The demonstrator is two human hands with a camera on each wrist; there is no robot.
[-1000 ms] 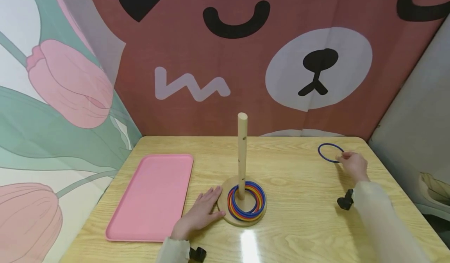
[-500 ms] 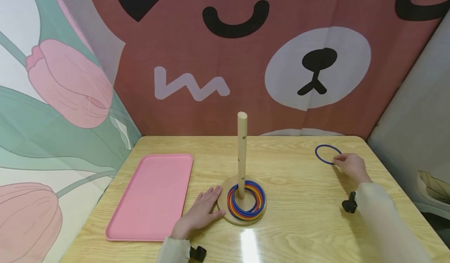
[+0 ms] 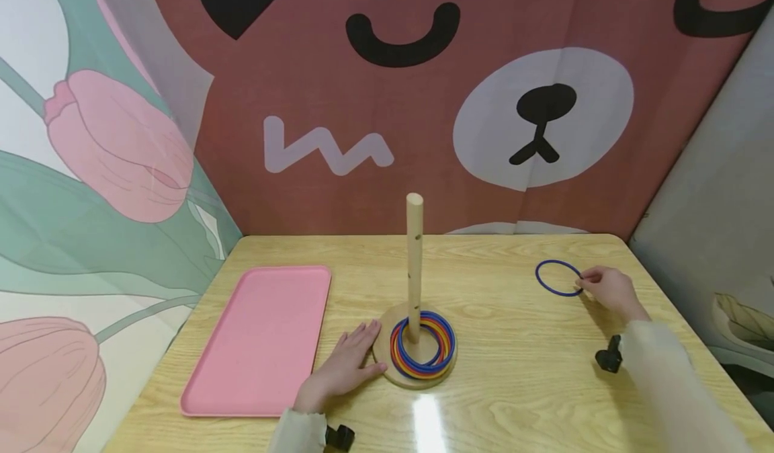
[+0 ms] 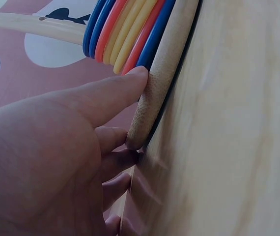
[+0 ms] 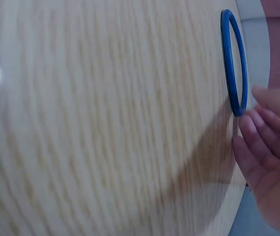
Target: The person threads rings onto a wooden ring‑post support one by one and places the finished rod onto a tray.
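A blue ring (image 3: 559,278) lies at the right back of the table. My right hand (image 3: 611,292) is at its right edge. In the right wrist view the thumb stands apart from the fingers, and the fingertips (image 5: 245,118) are close to the end of the blue ring (image 5: 234,64). My left hand (image 3: 341,372) rests against the left rim of a round wooden base (image 3: 387,355) with an upright wooden peg (image 3: 414,258). Around the peg lies a stack of blue, red and yellow rings (image 4: 130,34). The left thumb touches the base's edge by the stack.
A pink tray (image 3: 260,345) lies on the left of the wooden table (image 3: 514,386). Behind the table hangs a printed cloth (image 3: 326,197) with a bear face. A grey wall or curtain (image 3: 713,204) borders the right side.
The blue ring has come a little toward me and left, and lower, with the right hand. The right thumb and fingers now look parted from it. The left hand stays put.
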